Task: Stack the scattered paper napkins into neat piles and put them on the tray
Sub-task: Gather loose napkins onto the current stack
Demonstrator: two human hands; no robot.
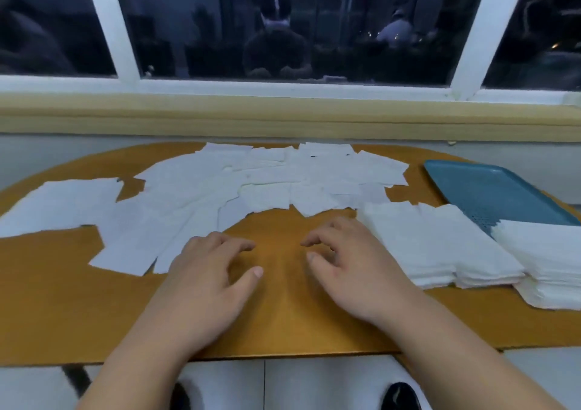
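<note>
Scattered napkins [251,180] banded left-to-right mid frame, piles [440,246] lower right, tray [490,189] long axis upper-left to lower-right, left hand [207,271] and right hand [345,261] over bench [283,315], fingers loosely curled, empty

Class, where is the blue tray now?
Head view: the blue tray lies at the far right of the table, beside the scattered napkins, a napkin pile covering its near end.

Orange bench [283,321] under the hands [204,280], yellow ledge [283,115] beyond them, then a dark window [283,32], white-framed.
</note>
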